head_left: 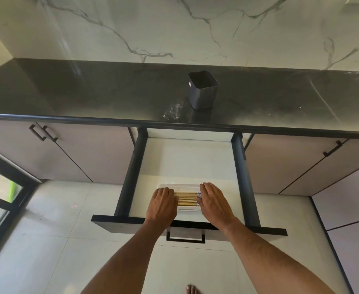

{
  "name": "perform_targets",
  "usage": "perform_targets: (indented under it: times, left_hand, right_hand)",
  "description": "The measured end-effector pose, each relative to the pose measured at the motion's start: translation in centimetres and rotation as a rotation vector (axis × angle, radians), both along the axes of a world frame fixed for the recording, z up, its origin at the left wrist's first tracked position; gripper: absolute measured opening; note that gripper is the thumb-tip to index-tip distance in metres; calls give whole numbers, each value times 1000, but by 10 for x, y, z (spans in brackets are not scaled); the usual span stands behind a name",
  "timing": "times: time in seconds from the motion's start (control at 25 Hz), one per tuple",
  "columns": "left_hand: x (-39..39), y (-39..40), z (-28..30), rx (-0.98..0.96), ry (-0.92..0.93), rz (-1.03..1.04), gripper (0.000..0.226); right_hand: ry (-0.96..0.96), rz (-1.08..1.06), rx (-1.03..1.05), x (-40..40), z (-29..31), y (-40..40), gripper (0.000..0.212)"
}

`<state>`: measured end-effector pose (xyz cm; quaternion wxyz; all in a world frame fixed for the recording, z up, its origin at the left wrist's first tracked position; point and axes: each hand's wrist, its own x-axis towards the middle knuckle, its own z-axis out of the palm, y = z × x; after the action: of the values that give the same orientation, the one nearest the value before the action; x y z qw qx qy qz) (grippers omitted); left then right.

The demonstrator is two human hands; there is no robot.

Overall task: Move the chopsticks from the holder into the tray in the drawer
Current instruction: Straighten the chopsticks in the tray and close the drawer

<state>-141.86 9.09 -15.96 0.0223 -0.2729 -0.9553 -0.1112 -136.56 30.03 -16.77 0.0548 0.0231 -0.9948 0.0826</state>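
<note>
Already laid in the tray: the chopsticks, bunched side by side, long axis running left to right across the open drawer, near its front edge. Flanked at both ends by hands. Left hand pressed flat over the left ends, fingers straight and pointing away toward the far wall; right hand spread the same way over the right ends, where printed tips showed just beside the thumb. Neither hand curled round anything; both set apart by the exposed middle of the bundle and about equally near it. Judged to be squaring the sticks into line, with the transfer itself seemingly done. Not possible to tell whether the palms bore on the sticks or on the tray's rim.

Left standing upright on the dark counter, well beyond the drawer and slightly right of centre: the holder, a square metal cup, its mouth showing nothing inside. Behind it, a veined marble wall. Either side of the drawer, pale cabinet doors with dark handles. Below, a light tiled floor, bare toes at the near edge, and a dark-framed glass door at far left.
</note>
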Motion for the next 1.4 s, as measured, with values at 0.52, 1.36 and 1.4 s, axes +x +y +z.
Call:
perform_targets:
  times: [0.52, 1.36, 1.4]
  left_hand:
    - [109, -48, -17, 15, 54, -75, 58]
    - [112, -31, -69, -123, -148, -246, 57]
    - [115, -28, -67, -116, -141, -248, 56]
  right_hand:
    - [41, -111, 87, 122, -8, -58, 56]
    - [-280, -12, 26, 110, -51, -90, 37]
    - [-291, -20, 32, 107, -46, -90, 32]
